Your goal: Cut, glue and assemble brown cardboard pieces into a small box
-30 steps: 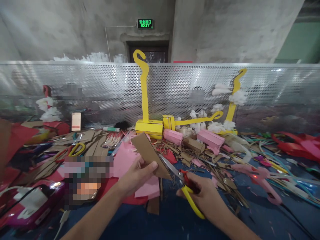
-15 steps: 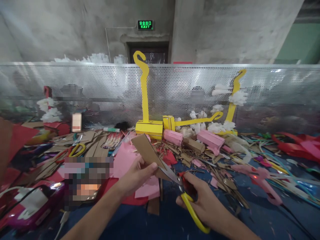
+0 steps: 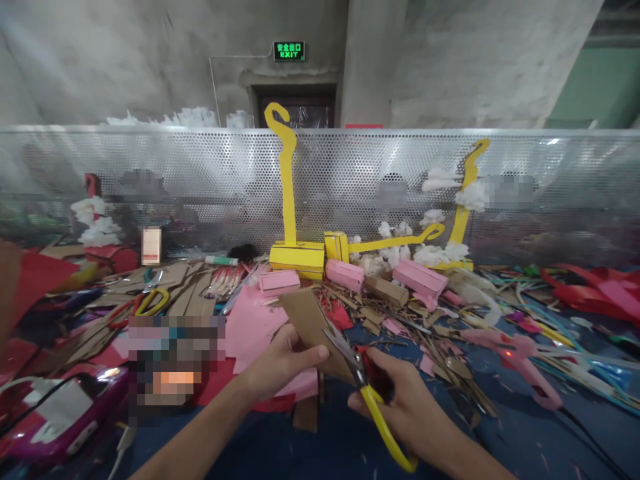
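A flat strip of brown cardboard (image 3: 309, 320) is pinched in my left hand (image 3: 283, 363), thumb on its upper face. My right hand (image 3: 405, 400) grips a pair of scissors (image 3: 371, 400) with one yellow and one red handle; the red loop is mostly hidden by my fingers. The scissor blades lie at the right edge of the cardboard, slightly parted. Beneath my left hand are pink paper (image 3: 250, 327) and red paper. A yellow box (image 3: 297, 257) with a tall hooked yellow strip (image 3: 287, 180) stands just beyond the cardboard.
Pink box shapes (image 3: 420, 280) and cardboard scraps litter the blue tabletop (image 3: 360, 440). At the right lies a pink glue gun (image 3: 525, 363) with its cord. Another pair of scissors (image 3: 153, 301) rests at the left, near a purple device (image 3: 75, 420). A perforated metal screen (image 3: 215, 173) closes off the back.
The cardboard has shifted down and right and turned its face more toward me, uncovering a pink box behind it. The scissors' blades now lie at its right edge.
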Action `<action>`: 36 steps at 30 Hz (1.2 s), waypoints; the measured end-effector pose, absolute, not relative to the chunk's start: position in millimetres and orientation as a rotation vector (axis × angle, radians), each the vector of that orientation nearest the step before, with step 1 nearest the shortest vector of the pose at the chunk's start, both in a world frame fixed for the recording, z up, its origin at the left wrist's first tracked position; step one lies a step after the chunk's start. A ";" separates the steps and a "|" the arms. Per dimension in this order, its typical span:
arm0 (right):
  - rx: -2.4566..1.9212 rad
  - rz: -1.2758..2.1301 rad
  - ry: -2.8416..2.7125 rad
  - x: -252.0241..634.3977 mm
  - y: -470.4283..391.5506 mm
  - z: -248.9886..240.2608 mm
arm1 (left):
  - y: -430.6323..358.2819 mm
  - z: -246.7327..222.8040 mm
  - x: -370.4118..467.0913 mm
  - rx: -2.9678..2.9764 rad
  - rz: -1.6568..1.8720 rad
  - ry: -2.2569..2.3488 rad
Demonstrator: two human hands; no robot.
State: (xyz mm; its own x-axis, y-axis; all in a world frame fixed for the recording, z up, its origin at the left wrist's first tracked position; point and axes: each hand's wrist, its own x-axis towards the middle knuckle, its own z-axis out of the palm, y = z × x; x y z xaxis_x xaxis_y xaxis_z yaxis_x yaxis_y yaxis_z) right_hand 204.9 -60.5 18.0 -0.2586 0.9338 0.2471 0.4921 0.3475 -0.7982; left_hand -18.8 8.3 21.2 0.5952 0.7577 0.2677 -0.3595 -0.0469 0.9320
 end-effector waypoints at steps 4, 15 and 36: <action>-1.221 0.835 -1.862 207.4 -57.8 12.7 | 8.4 17.4 -18.5 1.319 0.941 0.390; -1.372 0.800 -1.808 204.6 -56.4 22.4 | 7.9 14.4 -19.6 1.320 0.937 0.413; -1.338 0.587 -1.871 207.8 -58.1 23.4 | 6.8 36.5 -23.7 1.167 1.070 0.319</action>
